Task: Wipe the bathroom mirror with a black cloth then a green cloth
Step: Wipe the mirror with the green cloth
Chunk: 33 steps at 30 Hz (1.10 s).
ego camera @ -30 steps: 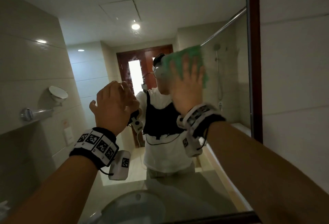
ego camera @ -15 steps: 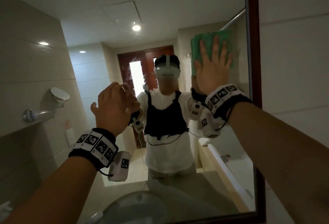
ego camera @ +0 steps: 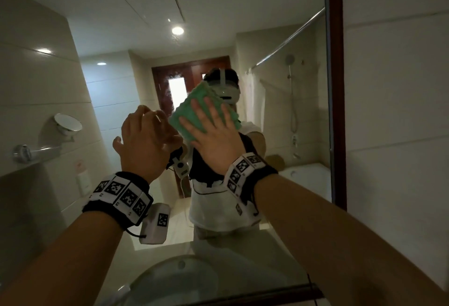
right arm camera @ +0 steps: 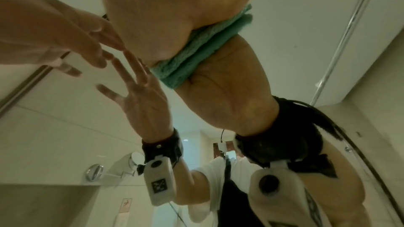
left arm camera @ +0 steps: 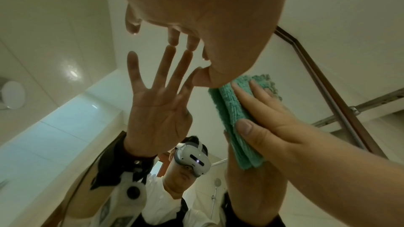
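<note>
**Green cloth pressed flat on the mirror**

The green cloth [ego camera: 203, 109] lies folded against the mirror [ego camera: 279, 116], tilted so that its upper corner points up and away from the wrist. It sits under the fingers [ego camera: 213, 113] of the right hand [ego camera: 216, 140], which are straight and spread, holding the cloth to the glass by flat pressure and not curled round it. The left wrist view shows the thumb lying along the near edge of the cloth [left arm camera: 238, 118], and the folded layers showing as a thick stack beneath the palm. In the right wrist view the cloth [right arm camera: 203, 47] is squeezed between the palm and its own reflection.

Just beside the cloth, on its thumb side, the left hand [ego camera: 145, 140] is raised with nothing in it. Its fingers are loosely bent and relaxed, and their tips [left arm camera: 172, 40] touch the glass, meeting their reflected tips there. The two hands are close together but apart.

Beyond the fingertips, the glass reflects the person wearing a white headset [ego camera: 224, 87], a white shirt and a dark vest. Out past the right hand's little finger runs the mirror's dark wooden frame [ego camera: 336, 87], with pale wall tiles [ego camera: 393, 111] beyond it. Below the wrists a round glass basin [ego camera: 175, 279] shows at the foot of the mirror. Both wrists carry black bands with square printed markers [ego camera: 121, 194].
</note>
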### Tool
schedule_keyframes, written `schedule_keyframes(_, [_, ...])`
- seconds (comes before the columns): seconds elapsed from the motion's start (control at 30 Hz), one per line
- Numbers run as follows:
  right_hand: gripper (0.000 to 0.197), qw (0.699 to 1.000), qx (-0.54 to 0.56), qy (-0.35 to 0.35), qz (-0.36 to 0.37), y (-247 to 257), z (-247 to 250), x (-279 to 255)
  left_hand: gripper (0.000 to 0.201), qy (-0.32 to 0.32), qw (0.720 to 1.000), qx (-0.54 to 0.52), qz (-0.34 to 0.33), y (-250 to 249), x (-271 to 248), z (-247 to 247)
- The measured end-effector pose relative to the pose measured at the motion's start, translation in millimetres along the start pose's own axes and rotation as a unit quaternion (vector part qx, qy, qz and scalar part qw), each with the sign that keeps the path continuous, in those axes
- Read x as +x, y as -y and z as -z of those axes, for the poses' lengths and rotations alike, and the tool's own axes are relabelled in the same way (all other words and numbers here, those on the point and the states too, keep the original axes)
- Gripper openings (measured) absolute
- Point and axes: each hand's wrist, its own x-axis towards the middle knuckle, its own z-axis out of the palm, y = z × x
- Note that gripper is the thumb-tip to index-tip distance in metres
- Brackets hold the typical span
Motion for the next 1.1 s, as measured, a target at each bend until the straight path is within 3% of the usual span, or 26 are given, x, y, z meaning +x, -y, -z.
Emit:
schedule_keyframes(0.17, [0.062, 0.999, -0.002, -0.025, 0.023, -21.4, -1.4, -7.6, 0.076, -0.013, 1.0, -0.009, -0.003, -6.6, -5.0, 0.0])
schedule_keyframes(0.3, [0.061, 0.996, 0.0, -0.044, -0.073, -62.4, 2.2, -22.9, 0.072, -0.033, 0.999, 0.034, 0.012, -18.3, -13.5, -8.5])
schedule_keyframes(0.47, [0.062, 0.97, 0.01, -0.066, -0.232, -130.8, 1.0, -58.6, 0.064, -0.039, 0.997, 0.05, -0.045, -43.5, -26.5, -26.6])
schedule_keyframes(0.6, [0.06, 0.958, 0.032, -0.125, -0.257, -159.8, -5.2, -93.7, 0.074, -0.033, 0.997, 0.063, 0.006, -50.9, -29.6, -40.2])
schedule_keyframes(0.77, [0.061, 0.951, 0.016, -0.139, -0.275, -155.4, -17.6, -103.4, 0.073, -0.034, 0.998, 0.055, 0.019, -52.6, -30.2, -44.6])
schedule_keyframes(1.0, [0.061, 0.943, 0.003, -0.088, -0.321, -127.9, -34.1, -125.2, 0.078, -0.007, 0.999, 0.035, 0.0, -42.2, -37.2, -44.5])
schedule_keyframes(1.1, [0.06, 0.931, 0.006, -0.096, -0.352, -113.9, -38.4, -127.0, 0.072, -0.026, 1.0, 0.014, -0.002, -32.4, -46.4, -38.7])
